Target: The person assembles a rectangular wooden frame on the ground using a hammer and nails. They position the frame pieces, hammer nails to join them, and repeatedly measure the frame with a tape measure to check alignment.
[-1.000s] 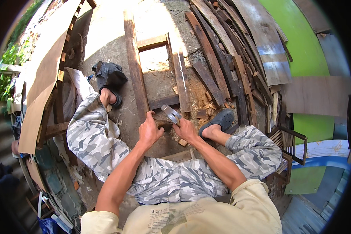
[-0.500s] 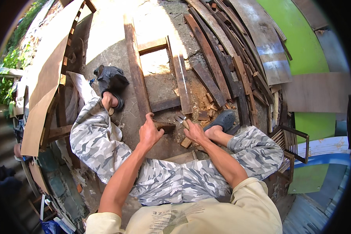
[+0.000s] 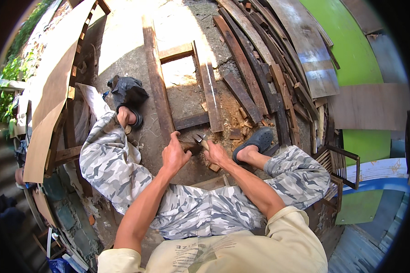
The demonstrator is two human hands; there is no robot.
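Note:
My right hand (image 3: 217, 153) is closed around the wooden handle of a hammer (image 3: 199, 138), its metal head pointing away from me. Just to its left, my left hand (image 3: 175, 154) is closed on a short dark wood block (image 3: 191, 147), its fingertips at the near end of a long wooden beam (image 3: 157, 77). That beam lies on the ground, joined to a second beam (image 3: 209, 91) by a pale crosspiece (image 3: 176, 52) and a darker crosspiece (image 3: 192, 121). The hammer head is close above the block; I cannot tell whether they touch.
Long boards (image 3: 246, 59) are heaped at the right, with wood scraps (image 3: 236, 133) near my right sandal (image 3: 259, 140). A black plastic bag (image 3: 126, 91) lies by my left foot. A plywood sheet (image 3: 54, 100) leans at the left; a slatted wooden piece (image 3: 337, 166) stands at the right.
My right hand has moved left with the hammer, bringing its head nearer the block and my left hand. The left hand stays in place.

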